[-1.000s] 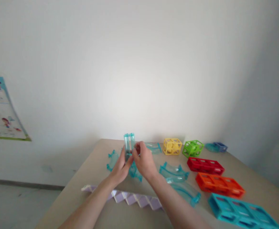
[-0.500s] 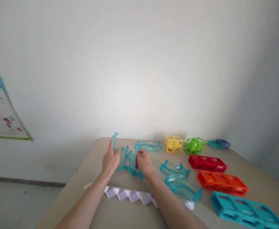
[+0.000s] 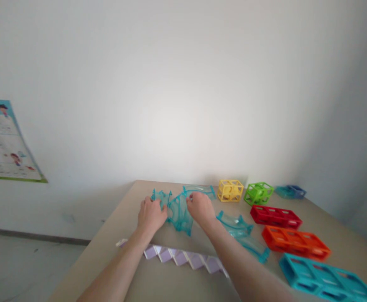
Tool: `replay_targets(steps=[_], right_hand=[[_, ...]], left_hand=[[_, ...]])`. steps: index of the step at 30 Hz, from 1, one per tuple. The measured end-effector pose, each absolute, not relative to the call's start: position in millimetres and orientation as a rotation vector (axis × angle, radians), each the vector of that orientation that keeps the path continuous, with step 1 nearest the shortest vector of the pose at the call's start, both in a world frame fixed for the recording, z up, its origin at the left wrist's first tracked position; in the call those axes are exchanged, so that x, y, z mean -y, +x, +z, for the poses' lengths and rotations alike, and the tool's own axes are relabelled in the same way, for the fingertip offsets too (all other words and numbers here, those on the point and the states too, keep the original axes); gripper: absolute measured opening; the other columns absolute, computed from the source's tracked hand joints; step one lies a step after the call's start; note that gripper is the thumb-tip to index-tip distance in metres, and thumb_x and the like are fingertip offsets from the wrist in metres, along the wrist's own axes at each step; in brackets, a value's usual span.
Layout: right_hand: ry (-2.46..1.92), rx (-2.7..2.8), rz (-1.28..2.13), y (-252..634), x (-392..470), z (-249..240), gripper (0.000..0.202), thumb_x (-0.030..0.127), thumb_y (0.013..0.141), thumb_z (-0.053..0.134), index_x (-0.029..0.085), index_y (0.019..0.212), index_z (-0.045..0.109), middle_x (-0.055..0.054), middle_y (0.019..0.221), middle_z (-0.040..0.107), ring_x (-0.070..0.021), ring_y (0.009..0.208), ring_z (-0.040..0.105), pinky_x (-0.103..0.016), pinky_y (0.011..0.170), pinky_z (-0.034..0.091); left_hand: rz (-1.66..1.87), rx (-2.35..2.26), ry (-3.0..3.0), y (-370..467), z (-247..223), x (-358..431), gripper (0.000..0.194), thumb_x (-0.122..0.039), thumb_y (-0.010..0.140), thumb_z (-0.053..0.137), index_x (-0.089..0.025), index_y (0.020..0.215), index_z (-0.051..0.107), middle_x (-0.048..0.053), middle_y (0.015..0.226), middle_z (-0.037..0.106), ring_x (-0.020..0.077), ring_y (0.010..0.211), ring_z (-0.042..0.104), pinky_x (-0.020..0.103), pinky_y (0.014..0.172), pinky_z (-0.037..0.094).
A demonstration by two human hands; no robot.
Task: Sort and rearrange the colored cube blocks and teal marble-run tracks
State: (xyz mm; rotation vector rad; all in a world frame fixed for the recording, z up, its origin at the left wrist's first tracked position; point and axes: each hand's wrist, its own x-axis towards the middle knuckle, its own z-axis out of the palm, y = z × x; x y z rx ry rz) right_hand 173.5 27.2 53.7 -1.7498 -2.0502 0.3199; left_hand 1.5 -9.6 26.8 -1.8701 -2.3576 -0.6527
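My left hand (image 3: 152,214) reaches down at the left end of the clear teal track pieces, its fingers curled over one clear teal track piece (image 3: 161,195). Beside it, more clear teal track pieces (image 3: 180,214) lie close together between my two hands; whether they are joined cannot be told. My right hand (image 3: 200,206) is closed, fingertips pressed together against the right edge of this group. What it pinches is hidden by the fingers. Behind that hand lies a long curved clear track (image 3: 202,191).
Wavy teal tracks (image 3: 235,224) lie right of my right forearm. Yellow (image 3: 230,191) and green (image 3: 259,193) cube frames stand near the wall. Red (image 3: 276,216), orange (image 3: 295,242) and teal (image 3: 326,277) long frames line the right side. A lilac-white zigzag strip (image 3: 180,257) crosses in front.
My left hand has lowered the upright track piece to the others, its fingers curling down. My right hand has shifted slightly up and right, and the middle pieces have tilted.
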Motion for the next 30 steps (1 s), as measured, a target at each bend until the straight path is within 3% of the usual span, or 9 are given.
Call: replay_targets(steps=[3, 6, 9, 12, 16, 18, 23, 26, 30], right_hand=[[-1.682, 2.237, 0.181, 194, -53, 69, 0.056, 0.006, 0.081, 0.051, 0.018, 0.136, 0.048, -0.017, 0.134, 0.054, -0.0302, 0.129, 0.044, -0.043, 0.103, 0.034], [-1.68, 2.379, 0.135, 215, -78, 72, 0.069, 0.0, 0.074, 0.06, 0.02, 0.139, 0.044, -0.015, 0.139, 0.049, -0.0316, 0.135, 0.036, -0.047, 0.106, 0.032], [-1.729, 2.426, 0.132, 228, -91, 64, 0.047, 0.013, 0.084, 0.063, 0.018, 0.129, 0.053, -0.012, 0.128, 0.056, -0.0281, 0.122, 0.05, -0.047, 0.1, 0.041], [-1.794, 2.343, 0.151, 231, -93, 57, 0.03, 0.029, 0.09, 0.06, 0.014, 0.116, 0.059, -0.012, 0.121, 0.059, -0.025, 0.109, 0.058, -0.046, 0.093, 0.047], [-1.844, 2.055, 0.248, 218, -85, 65, 0.025, 0.017, 0.084, 0.059, 0.007, 0.106, 0.063, -0.023, 0.109, 0.064, -0.0329, 0.11, 0.058, -0.044, 0.092, 0.043], [-1.811, 1.902, 0.35, 206, -77, 74, 0.028, 0.02, 0.082, 0.058, 0.006, 0.106, 0.063, -0.025, 0.107, 0.065, -0.0334, 0.108, 0.059, -0.042, 0.087, 0.044], [-1.525, 1.645, 0.895, 167, -40, 78, 0.023, 0.032, 0.076, 0.059, 0.011, 0.067, 0.065, -0.012, 0.065, 0.066, -0.02, 0.066, 0.063, -0.027, 0.059, 0.044], [-1.256, 1.434, 1.232, 154, -14, 65, 0.027, 0.036, 0.077, 0.055, 0.014, 0.063, 0.061, -0.004, 0.058, 0.06, -0.0122, 0.052, 0.054, -0.022, 0.048, 0.038], [-0.962, 1.09, 1.557, 157, 0, 49, 0.02, 0.034, 0.072, 0.06, 0.014, 0.07, 0.061, 0.0, 0.061, 0.059, -0.0097, 0.05, 0.051, -0.019, 0.042, 0.035]], left_hand=[[-0.775, 2.189, -1.904, 3, 31, 13, 0.04, -0.044, 0.087, 0.049, -0.021, 0.111, 0.071, 0.019, 0.11, 0.059, 0.0343, 0.109, 0.052, 0.047, 0.093, 0.041], [-0.854, 1.799, -2.284, 6, 35, 19, 0.044, -0.051, 0.086, 0.052, -0.035, 0.126, 0.061, 0.012, 0.129, 0.052, 0.0325, 0.121, 0.044, 0.052, 0.1, 0.036], [-0.755, 1.447, -2.683, 8, 34, 23, 0.05, -0.058, 0.08, 0.059, -0.04, 0.126, 0.059, 0.008, 0.138, 0.047, 0.0335, 0.131, 0.037, 0.055, 0.107, 0.027], [-0.69, 1.471, -2.832, 10, 29, 24, 0.053, -0.06, 0.079, 0.061, -0.039, 0.128, 0.059, 0.009, 0.135, 0.051, 0.0351, 0.13, 0.041, 0.059, 0.109, 0.024], [-0.72, 1.541, -2.862, 10, 22, 22, 0.055, -0.062, 0.08, 0.057, -0.038, 0.13, 0.056, 0.009, 0.132, 0.055, 0.0349, 0.128, 0.045, 0.061, 0.11, 0.022], [-0.793, 1.557, -2.846, 11, 19, 21, 0.06, -0.063, 0.08, 0.056, -0.034, 0.133, 0.053, 0.011, 0.134, 0.054, 0.0358, 0.129, 0.045, 0.062, 0.11, 0.023], [-1.3, 1.453, -2.669, 11, 15, 15, 0.087, -0.054, 0.082, 0.061, -0.024, 0.151, 0.017, 0.018, 0.146, 0.039, 0.0323, 0.135, 0.037, 0.053, 0.109, 0.031], [-1.447, 1.336, -2.653, 9, 15, 12, 0.071, -0.044, 0.084, 0.062, -0.025, 0.145, 0.029, 0.015, 0.136, 0.048, 0.0284, 0.126, 0.047, 0.046, 0.105, 0.038], [-1.5, 1.264, -2.686, 7, 17, 10, 0.051, -0.041, 0.083, 0.063, -0.022, 0.128, 0.046, 0.011, 0.117, 0.058, 0.0254, 0.109, 0.057, 0.041, 0.095, 0.046]])
